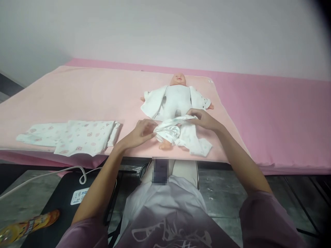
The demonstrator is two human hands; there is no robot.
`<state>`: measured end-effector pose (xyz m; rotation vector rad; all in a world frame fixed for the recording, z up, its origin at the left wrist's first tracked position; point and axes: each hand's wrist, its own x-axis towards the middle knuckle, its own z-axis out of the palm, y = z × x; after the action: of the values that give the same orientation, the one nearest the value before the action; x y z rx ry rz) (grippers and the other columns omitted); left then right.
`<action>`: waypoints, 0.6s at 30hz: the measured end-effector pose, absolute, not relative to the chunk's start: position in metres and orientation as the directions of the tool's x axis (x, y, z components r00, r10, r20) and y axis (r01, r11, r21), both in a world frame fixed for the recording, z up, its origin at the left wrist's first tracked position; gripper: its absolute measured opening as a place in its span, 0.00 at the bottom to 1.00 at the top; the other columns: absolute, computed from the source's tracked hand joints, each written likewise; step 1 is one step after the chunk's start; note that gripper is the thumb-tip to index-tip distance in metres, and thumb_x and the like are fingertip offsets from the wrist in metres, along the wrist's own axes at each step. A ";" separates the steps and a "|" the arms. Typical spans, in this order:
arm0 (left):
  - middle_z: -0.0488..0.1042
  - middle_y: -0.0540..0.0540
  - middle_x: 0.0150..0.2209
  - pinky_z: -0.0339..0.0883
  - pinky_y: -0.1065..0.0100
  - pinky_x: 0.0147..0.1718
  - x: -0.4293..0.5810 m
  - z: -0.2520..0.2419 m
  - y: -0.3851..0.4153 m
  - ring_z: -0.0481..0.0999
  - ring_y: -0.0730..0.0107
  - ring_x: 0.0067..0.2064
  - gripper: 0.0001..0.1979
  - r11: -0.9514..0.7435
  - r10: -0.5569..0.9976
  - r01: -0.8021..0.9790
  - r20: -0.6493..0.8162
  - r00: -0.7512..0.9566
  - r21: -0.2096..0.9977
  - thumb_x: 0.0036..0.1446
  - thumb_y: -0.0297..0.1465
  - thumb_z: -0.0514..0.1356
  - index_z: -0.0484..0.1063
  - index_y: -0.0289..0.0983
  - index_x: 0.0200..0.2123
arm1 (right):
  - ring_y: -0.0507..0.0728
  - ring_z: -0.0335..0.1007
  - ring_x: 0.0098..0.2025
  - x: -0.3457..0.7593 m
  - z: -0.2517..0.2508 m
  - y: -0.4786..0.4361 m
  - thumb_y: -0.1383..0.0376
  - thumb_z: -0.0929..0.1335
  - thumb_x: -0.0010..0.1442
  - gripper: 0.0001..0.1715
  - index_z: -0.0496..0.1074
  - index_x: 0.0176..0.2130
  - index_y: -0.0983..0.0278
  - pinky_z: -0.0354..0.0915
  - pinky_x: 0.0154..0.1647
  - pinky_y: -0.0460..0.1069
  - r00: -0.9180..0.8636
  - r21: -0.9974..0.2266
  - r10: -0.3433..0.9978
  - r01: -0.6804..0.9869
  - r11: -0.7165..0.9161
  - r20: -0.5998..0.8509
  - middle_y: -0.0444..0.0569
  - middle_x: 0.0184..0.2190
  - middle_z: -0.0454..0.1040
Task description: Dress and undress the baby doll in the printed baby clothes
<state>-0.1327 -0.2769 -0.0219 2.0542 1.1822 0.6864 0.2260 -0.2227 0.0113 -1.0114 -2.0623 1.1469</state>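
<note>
A baby doll [178, 98] lies on its back, head toward the wall, with a white baby jacket [152, 103] spread open on its arms. White printed baby trousers [184, 125] are bunched around its lower legs. One bare foot [165, 144] pokes out of a bunched leg, while the other trouser leg lies flat toward the table edge. My left hand [143, 132] pinches the trousers at their left side, beside that foot. At the upper right edge of the same trousers, my right hand [201, 119] grips the fabric between thumb and fingers.
Folded printed baby clothes [85, 137] lie to the left on the peach mat [103, 93]. A pink sheet [279, 124] covers the table at right. Below left, a black chair seat [62, 196] bears an orange bottle [31, 225]; a white cable [51, 174] runs across it.
</note>
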 end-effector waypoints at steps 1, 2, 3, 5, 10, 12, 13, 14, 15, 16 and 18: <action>0.72 0.42 0.66 0.64 0.49 0.69 -0.129 -0.014 -0.272 0.67 0.49 0.68 0.23 -0.408 0.867 0.540 0.126 0.483 0.736 0.71 0.48 0.62 0.74 0.46 0.63 | 0.59 0.73 0.41 0.232 0.009 -0.216 0.45 0.75 0.66 0.22 0.77 0.42 0.61 0.67 0.43 0.51 -0.558 -0.912 0.825 0.290 0.289 0.084 0.48 0.40 0.78; 0.71 0.42 0.67 0.60 0.47 0.71 -0.122 -0.006 -0.266 0.65 0.48 0.70 0.22 -0.450 0.848 0.540 0.151 0.508 0.711 0.72 0.48 0.61 0.74 0.47 0.64 | 0.58 0.72 0.39 0.236 0.006 -0.210 0.45 0.76 0.66 0.22 0.76 0.43 0.60 0.66 0.41 0.50 -0.574 -0.944 0.817 0.238 0.230 0.055 0.47 0.39 0.78; 0.71 0.42 0.68 0.57 0.46 0.72 -0.111 0.002 -0.258 0.64 0.47 0.71 0.22 -0.493 0.826 0.537 0.176 0.535 0.685 0.73 0.48 0.61 0.75 0.47 0.64 | 0.57 0.72 0.38 0.239 0.003 -0.206 0.46 0.76 0.67 0.22 0.76 0.44 0.60 0.66 0.40 0.49 -0.594 -0.967 0.804 0.184 0.175 0.033 0.47 0.38 0.78; 0.75 0.41 0.63 0.58 0.45 0.71 -0.080 0.018 -0.234 0.67 0.46 0.68 0.22 -0.557 0.772 0.506 0.187 0.607 0.658 0.71 0.49 0.63 0.77 0.44 0.59 | 0.57 0.73 0.38 0.241 -0.004 -0.199 0.46 0.77 0.67 0.22 0.75 0.47 0.59 0.67 0.39 0.49 -0.642 -0.990 0.767 0.100 0.101 0.014 0.46 0.37 0.77; 0.81 0.43 0.45 0.73 0.58 0.51 -0.014 0.030 -0.166 0.81 0.56 0.49 0.19 -0.300 0.548 0.281 -0.077 0.833 0.911 0.63 0.48 0.71 0.78 0.37 0.42 | 0.58 0.74 0.39 0.248 -0.019 -0.194 0.43 0.76 0.66 0.26 0.77 0.48 0.60 0.70 0.43 0.50 -0.678 -0.998 0.733 -0.028 0.049 0.055 0.48 0.39 0.77; 0.82 0.42 0.46 0.75 0.61 0.48 -0.006 0.021 -0.151 0.83 0.59 0.47 0.18 -0.045 0.491 0.168 -0.125 0.862 0.985 0.62 0.45 0.72 0.77 0.37 0.43 | 0.59 0.75 0.43 0.251 -0.023 -0.195 0.42 0.75 0.67 0.26 0.78 0.49 0.60 0.71 0.49 0.52 -0.680 -0.997 0.731 -0.073 0.017 0.062 0.49 0.42 0.78; 0.82 0.42 0.46 0.76 0.61 0.47 -0.006 0.016 -0.147 0.83 0.60 0.46 0.18 0.063 0.491 0.121 -0.136 0.861 0.991 0.62 0.44 0.72 0.77 0.36 0.44 | 0.59 0.75 0.44 0.252 -0.025 -0.195 0.43 0.75 0.68 0.25 0.78 0.49 0.60 0.71 0.50 0.52 -0.680 -0.997 0.731 -0.076 0.008 0.058 0.49 0.42 0.77; 0.83 0.42 0.46 0.77 0.62 0.47 -0.007 0.010 -0.145 0.84 0.61 0.45 0.19 0.144 0.500 0.090 -0.151 0.853 0.985 0.61 0.43 0.73 0.77 0.36 0.45 | 0.58 0.74 0.44 0.251 -0.027 -0.196 0.45 0.76 0.68 0.23 0.78 0.48 0.60 0.71 0.50 0.51 -0.672 -0.997 0.739 -0.074 0.004 0.053 0.49 0.42 0.77; 0.83 0.42 0.46 0.77 0.62 0.47 -0.009 0.004 -0.145 0.84 0.61 0.45 0.19 0.195 0.514 0.077 -0.169 0.841 0.978 0.60 0.43 0.73 0.78 0.36 0.46 | 0.57 0.74 0.43 0.249 -0.029 -0.196 0.47 0.77 0.68 0.21 0.78 0.46 0.60 0.70 0.50 0.50 -0.649 -0.997 0.759 -0.077 0.002 0.051 0.47 0.41 0.76; 0.84 0.42 0.46 0.78 0.62 0.48 -0.012 0.000 -0.145 0.84 0.60 0.46 0.20 0.224 0.527 0.077 -0.187 0.829 0.972 0.60 0.43 0.74 0.79 0.36 0.48 | 0.56 0.73 0.42 0.246 -0.031 -0.197 0.47 0.77 0.68 0.20 0.77 0.44 0.59 0.70 0.48 0.49 -0.617 -0.996 0.785 -0.090 -0.007 0.051 0.46 0.39 0.74; 0.85 0.41 0.48 0.78 0.62 0.51 -0.017 -0.007 -0.145 0.84 0.57 0.50 0.23 0.242 0.538 0.083 -0.205 0.818 0.967 0.59 0.45 0.74 0.81 0.36 0.49 | 0.55 0.70 0.39 0.240 -0.035 -0.199 0.47 0.77 0.68 0.20 0.74 0.41 0.59 0.70 0.45 0.48 -0.555 -0.990 0.831 -0.131 -0.043 0.037 0.43 0.36 0.71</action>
<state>-0.0171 -0.1452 -0.0069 1.3063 0.5697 0.3349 0.2396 -0.1990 -0.0349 -0.7665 -1.5100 1.6916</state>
